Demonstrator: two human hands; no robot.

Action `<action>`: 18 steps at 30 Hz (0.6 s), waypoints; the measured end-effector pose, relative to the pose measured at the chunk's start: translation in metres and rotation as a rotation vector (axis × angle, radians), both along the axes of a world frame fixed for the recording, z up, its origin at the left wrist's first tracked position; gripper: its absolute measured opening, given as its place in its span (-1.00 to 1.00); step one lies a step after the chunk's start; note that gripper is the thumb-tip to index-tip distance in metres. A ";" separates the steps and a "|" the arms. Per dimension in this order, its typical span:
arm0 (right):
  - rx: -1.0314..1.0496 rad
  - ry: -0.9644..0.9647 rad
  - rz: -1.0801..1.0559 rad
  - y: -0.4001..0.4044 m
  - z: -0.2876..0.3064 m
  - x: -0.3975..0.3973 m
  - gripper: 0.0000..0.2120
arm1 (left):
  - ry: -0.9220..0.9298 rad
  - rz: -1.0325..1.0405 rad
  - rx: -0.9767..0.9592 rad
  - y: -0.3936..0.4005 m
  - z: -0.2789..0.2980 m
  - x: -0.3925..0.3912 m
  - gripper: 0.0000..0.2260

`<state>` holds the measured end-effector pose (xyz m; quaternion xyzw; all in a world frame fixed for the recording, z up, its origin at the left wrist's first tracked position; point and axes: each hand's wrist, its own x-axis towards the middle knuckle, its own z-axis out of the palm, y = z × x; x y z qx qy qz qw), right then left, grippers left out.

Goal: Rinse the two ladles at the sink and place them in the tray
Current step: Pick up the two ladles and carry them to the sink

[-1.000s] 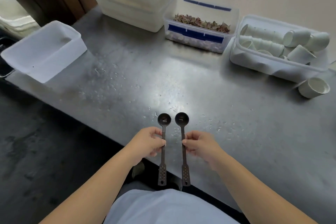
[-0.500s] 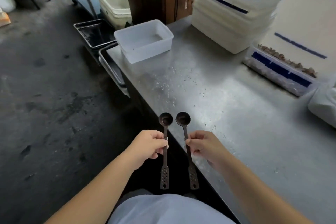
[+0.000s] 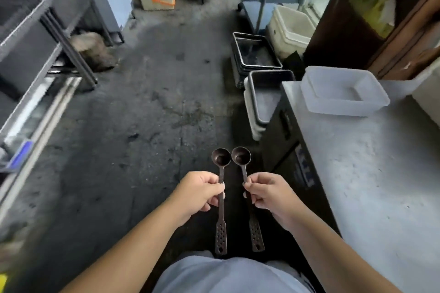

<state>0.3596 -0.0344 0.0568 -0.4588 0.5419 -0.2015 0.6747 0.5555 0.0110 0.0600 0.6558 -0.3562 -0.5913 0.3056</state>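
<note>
- Single view only, head-mounted wide-angle camera; no second view to share anything with.
- Looks forward and down from the person's head, over the torso at bottom centre.
- Both forearms enter from the bottom edge; left hand (image 3: 198,191) and right hand (image 3: 270,194) sit near, low in the centre.
- Faces along a dark concrete floor (image 3: 142,114) running away toward shelving and bins at the top.
- Steel table (image 3: 371,173) fills the right side, near; a metal frame sits on the left edge.
- Edges bend and blur, especially on the left.
</note>
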 end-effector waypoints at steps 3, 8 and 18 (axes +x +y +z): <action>0.005 -0.015 0.155 -0.013 0.002 0.063 -0.80 | -0.005 0.155 -0.004 0.012 0.003 0.054 -0.86; 0.041 -0.053 0.395 -0.034 -0.006 0.162 -0.74 | -0.004 0.421 -0.002 0.034 0.001 0.131 -0.84; 0.110 -0.116 0.782 -0.104 -0.018 0.365 -0.74 | -0.037 0.862 0.014 0.025 -0.005 0.263 -0.86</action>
